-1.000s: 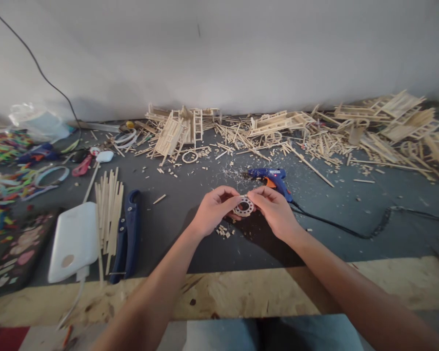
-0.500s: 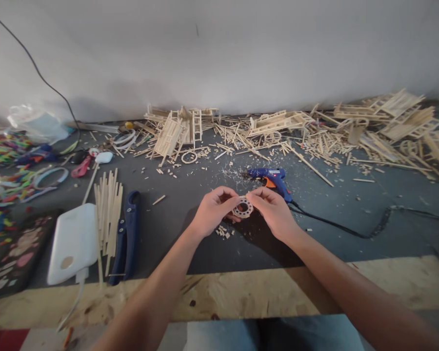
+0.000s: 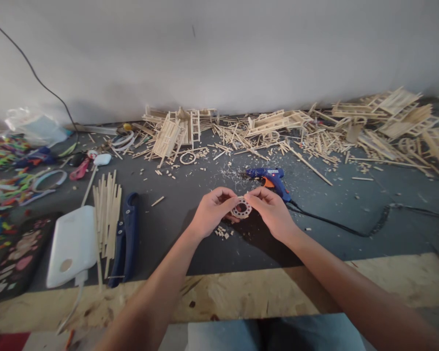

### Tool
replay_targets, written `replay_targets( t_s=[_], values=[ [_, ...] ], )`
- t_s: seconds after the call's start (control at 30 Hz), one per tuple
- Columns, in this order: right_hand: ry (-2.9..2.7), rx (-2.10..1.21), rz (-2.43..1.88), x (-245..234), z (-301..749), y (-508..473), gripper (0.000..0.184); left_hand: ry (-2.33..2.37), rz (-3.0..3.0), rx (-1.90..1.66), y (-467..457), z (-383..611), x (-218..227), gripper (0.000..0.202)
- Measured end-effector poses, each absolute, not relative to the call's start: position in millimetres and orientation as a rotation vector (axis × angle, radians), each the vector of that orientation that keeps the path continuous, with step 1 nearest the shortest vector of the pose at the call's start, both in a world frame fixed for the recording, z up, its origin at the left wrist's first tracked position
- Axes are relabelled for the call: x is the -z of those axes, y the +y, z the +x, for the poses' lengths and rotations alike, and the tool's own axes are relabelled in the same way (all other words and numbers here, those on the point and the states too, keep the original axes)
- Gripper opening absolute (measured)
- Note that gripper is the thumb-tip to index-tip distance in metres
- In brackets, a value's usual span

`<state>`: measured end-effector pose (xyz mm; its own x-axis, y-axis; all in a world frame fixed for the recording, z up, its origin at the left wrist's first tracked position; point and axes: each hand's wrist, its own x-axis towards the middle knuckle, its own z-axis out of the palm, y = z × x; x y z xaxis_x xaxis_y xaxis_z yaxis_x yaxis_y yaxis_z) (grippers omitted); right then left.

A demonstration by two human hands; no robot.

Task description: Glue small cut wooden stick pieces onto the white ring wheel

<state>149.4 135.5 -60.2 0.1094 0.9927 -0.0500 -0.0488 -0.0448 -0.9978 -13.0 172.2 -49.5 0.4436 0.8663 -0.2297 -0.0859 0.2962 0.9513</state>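
A small wooden ring [image 3: 241, 209] with short spokes between two hoops is held over the dark table mat [image 3: 190, 243]. My left hand [image 3: 212, 212] pinches its left rim and my right hand [image 3: 272, 210] pinches its right rim. Both hands hover just above the mat. A little heap of cut stick bits [image 3: 222, 233] lies under my left hand. Close behind my right hand lies a blue hot glue gun [image 3: 269, 176], with its black cord [image 3: 336, 226] running off to the right.
A bundle of long sticks [image 3: 108, 214], blue cutters [image 3: 126, 239] and a white block [image 3: 71, 246] lie at the left. Stick-built frames and scraps [image 3: 278, 126] pile along the wall. Coloured strips [image 3: 3, 185] cover the far left. A bare wooden board edge [image 3: 241, 292] runs nearest me.
The hands and ring stay almost where they were; the ring has tilted a little between the fingers. The camera has shifted slightly.
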Motion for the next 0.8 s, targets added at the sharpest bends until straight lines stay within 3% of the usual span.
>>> replay_targets(
  t_s=[0.5,0.8],
  values=[
    [-1.126,-1.118,-1.280,61.9,150.4,135.7,0.016,0.918,1.097,-0.772,171.4,-12.2,47.5,0.025],
    [-1.012,-1.261,-1.228,57.1,149.0,135.6,0.017,0.906,1.066,-0.801,171.8,-12.9,48.5,0.024]
  ],
)
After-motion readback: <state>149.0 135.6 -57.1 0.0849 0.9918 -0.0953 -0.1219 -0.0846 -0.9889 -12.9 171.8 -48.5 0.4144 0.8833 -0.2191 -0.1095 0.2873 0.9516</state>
